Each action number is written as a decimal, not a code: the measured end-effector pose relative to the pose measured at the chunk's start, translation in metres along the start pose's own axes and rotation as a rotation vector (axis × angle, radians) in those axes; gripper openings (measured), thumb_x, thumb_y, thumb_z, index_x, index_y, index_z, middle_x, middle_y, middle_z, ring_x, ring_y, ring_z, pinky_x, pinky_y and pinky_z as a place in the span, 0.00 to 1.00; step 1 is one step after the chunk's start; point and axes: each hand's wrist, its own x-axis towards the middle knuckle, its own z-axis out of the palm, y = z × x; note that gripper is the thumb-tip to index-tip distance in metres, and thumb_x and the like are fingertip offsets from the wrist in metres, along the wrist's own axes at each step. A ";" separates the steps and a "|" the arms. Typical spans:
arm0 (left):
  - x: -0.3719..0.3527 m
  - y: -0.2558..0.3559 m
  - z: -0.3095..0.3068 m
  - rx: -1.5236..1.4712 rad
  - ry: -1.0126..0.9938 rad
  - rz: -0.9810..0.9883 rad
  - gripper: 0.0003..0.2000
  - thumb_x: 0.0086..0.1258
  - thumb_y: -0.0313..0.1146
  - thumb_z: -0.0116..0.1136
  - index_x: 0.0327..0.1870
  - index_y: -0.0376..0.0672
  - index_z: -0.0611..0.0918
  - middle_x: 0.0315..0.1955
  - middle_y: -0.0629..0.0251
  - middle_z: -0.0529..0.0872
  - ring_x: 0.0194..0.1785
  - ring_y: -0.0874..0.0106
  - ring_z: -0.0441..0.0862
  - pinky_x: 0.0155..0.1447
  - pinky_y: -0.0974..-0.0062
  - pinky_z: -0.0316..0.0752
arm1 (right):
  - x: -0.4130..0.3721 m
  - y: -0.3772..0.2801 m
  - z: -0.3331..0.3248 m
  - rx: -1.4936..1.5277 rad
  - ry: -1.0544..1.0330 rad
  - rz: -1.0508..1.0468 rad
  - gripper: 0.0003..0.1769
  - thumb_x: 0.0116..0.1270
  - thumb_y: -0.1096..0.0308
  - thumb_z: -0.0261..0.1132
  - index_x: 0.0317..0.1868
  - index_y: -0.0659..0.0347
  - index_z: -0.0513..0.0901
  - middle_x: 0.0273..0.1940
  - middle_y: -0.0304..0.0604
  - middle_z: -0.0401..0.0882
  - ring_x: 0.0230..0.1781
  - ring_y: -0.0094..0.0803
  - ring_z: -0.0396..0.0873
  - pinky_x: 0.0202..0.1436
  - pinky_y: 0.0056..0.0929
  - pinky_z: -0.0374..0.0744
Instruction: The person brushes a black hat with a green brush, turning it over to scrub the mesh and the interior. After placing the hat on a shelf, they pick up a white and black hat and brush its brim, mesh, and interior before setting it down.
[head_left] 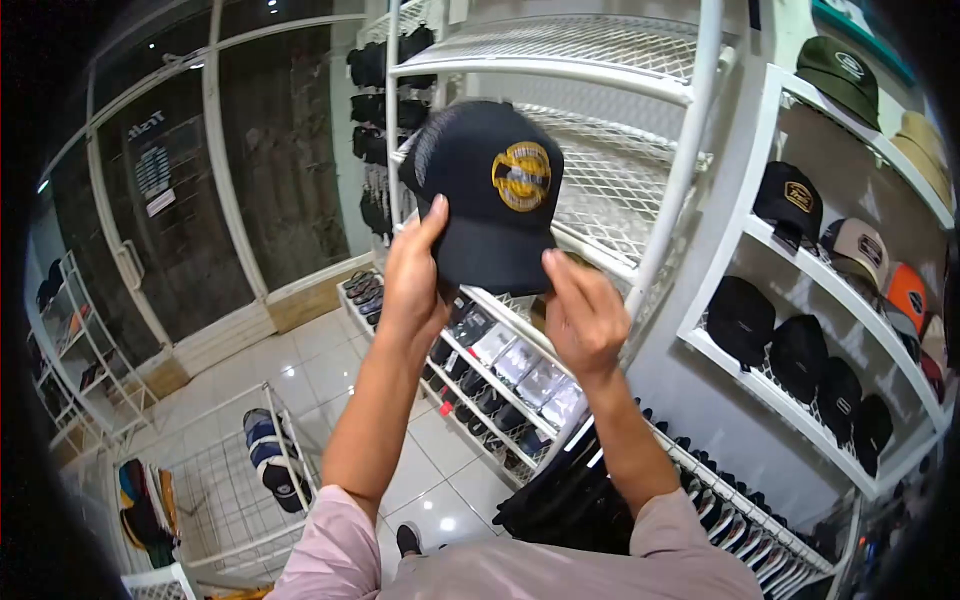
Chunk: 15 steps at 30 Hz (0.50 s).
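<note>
Holds up the black cap (490, 150) before the white mesh rack (690, 160), with the brim tipped downward and the round yellow patch (521, 176) showing on its front. Grips it at the brim's left side with the left hand (410, 275), pressing the thumb along the front. Pinches the brim's right edge with narrowly closed fingers of the right hand (588, 315). Below, between both forearms, see the low rack (480, 375) of packets and dark goods. To the right, see the white wall shelves (755, 195) lined with caps, above clothes on hangers (765, 545). At lower left, see a row of caps (272, 455) on a wire stand; farther up, glass doors (165, 200).
</note>
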 end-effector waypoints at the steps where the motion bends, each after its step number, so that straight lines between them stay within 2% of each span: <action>1: 0.014 0.005 0.009 -0.023 -0.045 0.016 0.17 0.81 0.40 0.58 0.57 0.33 0.81 0.51 0.55 0.89 0.49 0.67 0.89 0.55 0.69 0.85 | 0.016 0.012 0.003 -0.059 0.017 -0.050 0.25 0.56 0.86 0.71 0.55 0.60 0.91 0.46 0.44 0.89 0.40 0.36 0.88 0.44 0.31 0.86; 3: 0.051 0.015 0.020 -0.037 -0.112 0.044 0.16 0.82 0.39 0.57 0.56 0.33 0.82 0.50 0.55 0.89 0.48 0.67 0.90 0.55 0.69 0.85 | 0.051 0.037 0.011 -0.143 0.069 -0.167 0.25 0.56 0.85 0.71 0.56 0.58 0.91 0.45 0.41 0.89 0.38 0.34 0.87 0.41 0.30 0.86; 4: 0.074 0.019 0.022 0.061 -0.133 0.090 0.16 0.82 0.38 0.57 0.59 0.34 0.80 0.51 0.56 0.88 0.50 0.69 0.89 0.55 0.70 0.85 | 0.069 0.046 0.014 -0.195 0.081 -0.192 0.26 0.56 0.84 0.72 0.56 0.56 0.91 0.45 0.41 0.89 0.37 0.34 0.87 0.40 0.30 0.86; 6: 0.103 0.026 0.042 0.145 -0.173 0.235 0.20 0.82 0.40 0.56 0.65 0.33 0.76 0.55 0.58 0.85 0.52 0.69 0.88 0.55 0.68 0.85 | 0.105 0.073 0.020 -0.251 0.090 -0.297 0.25 0.56 0.81 0.74 0.56 0.55 0.90 0.44 0.39 0.89 0.37 0.33 0.86 0.41 0.30 0.86; 8: 0.124 0.030 0.062 0.250 -0.128 0.358 0.25 0.82 0.44 0.57 0.71 0.35 0.72 0.58 0.61 0.82 0.52 0.71 0.87 0.54 0.69 0.85 | 0.137 0.096 0.025 -0.328 0.093 -0.351 0.24 0.58 0.79 0.73 0.56 0.53 0.90 0.44 0.36 0.88 0.37 0.33 0.86 0.40 0.30 0.86; 9: 0.142 0.028 0.063 0.388 -0.128 0.489 0.27 0.81 0.46 0.59 0.73 0.38 0.72 0.59 0.62 0.81 0.49 0.73 0.85 0.55 0.70 0.83 | 0.150 0.103 0.027 -0.364 0.082 -0.358 0.25 0.59 0.80 0.72 0.57 0.53 0.90 0.43 0.37 0.88 0.38 0.34 0.86 0.41 0.31 0.86; 10: 0.158 0.025 0.066 0.447 -0.176 0.581 0.24 0.80 0.46 0.61 0.69 0.40 0.79 0.57 0.62 0.82 0.48 0.75 0.84 0.57 0.74 0.81 | 0.163 0.111 0.029 -0.401 0.071 -0.364 0.26 0.59 0.82 0.71 0.57 0.52 0.90 0.42 0.38 0.88 0.38 0.35 0.87 0.41 0.31 0.85; 11: 0.172 0.023 0.070 0.540 -0.222 0.673 0.22 0.80 0.46 0.62 0.66 0.40 0.81 0.57 0.60 0.83 0.50 0.73 0.85 0.58 0.74 0.80 | 0.176 0.123 0.032 -0.481 0.091 -0.448 0.23 0.60 0.74 0.73 0.58 0.52 0.88 0.45 0.32 0.87 0.37 0.32 0.85 0.39 0.31 0.86; 13: 0.191 0.015 0.082 0.603 -0.286 0.910 0.19 0.79 0.43 0.63 0.62 0.41 0.86 0.55 0.57 0.85 0.54 0.71 0.86 0.60 0.73 0.79 | 0.195 0.139 0.039 -0.583 0.059 -0.460 0.24 0.60 0.74 0.73 0.59 0.52 0.88 0.45 0.32 0.86 0.37 0.32 0.85 0.39 0.31 0.86; 14: 0.205 0.013 0.086 0.680 -0.298 1.032 0.18 0.79 0.42 0.64 0.64 0.44 0.86 0.57 0.55 0.85 0.55 0.69 0.87 0.59 0.72 0.80 | 0.202 0.146 0.042 -0.653 0.021 -0.449 0.24 0.60 0.73 0.73 0.59 0.52 0.87 0.45 0.32 0.86 0.37 0.32 0.84 0.40 0.31 0.86; 15: 0.220 0.009 0.093 0.728 -0.292 1.096 0.19 0.78 0.41 0.64 0.64 0.44 0.85 0.55 0.55 0.86 0.53 0.69 0.88 0.57 0.72 0.80 | 0.209 0.153 0.045 -0.701 -0.020 -0.450 0.25 0.60 0.73 0.71 0.60 0.52 0.87 0.45 0.32 0.85 0.37 0.32 0.84 0.40 0.31 0.87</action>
